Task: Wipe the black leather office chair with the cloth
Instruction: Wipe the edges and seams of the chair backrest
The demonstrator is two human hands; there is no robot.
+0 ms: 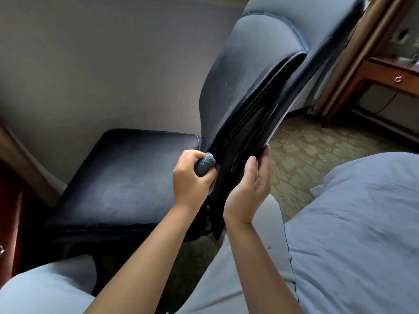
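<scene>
The black leather office chair (127,177) fills the middle of the view, its seat to the left and its backrest (247,87) rising to the upper right. My left hand (192,177) grips a bunched blue-grey cloth (205,164) and presses it against the lower backrest, where it meets the seat. My right hand (251,186) holds the backrest's lower side edge, thumb on the near face and fingers wrapped behind it.
A bed with a light blue cover (353,234) lies at the right. My light grey trouser legs (249,268) are at the bottom. A wooden desk (385,73) stands at the far right, dark wooden furniture (9,200) at the left, patterned carpet (317,143) between.
</scene>
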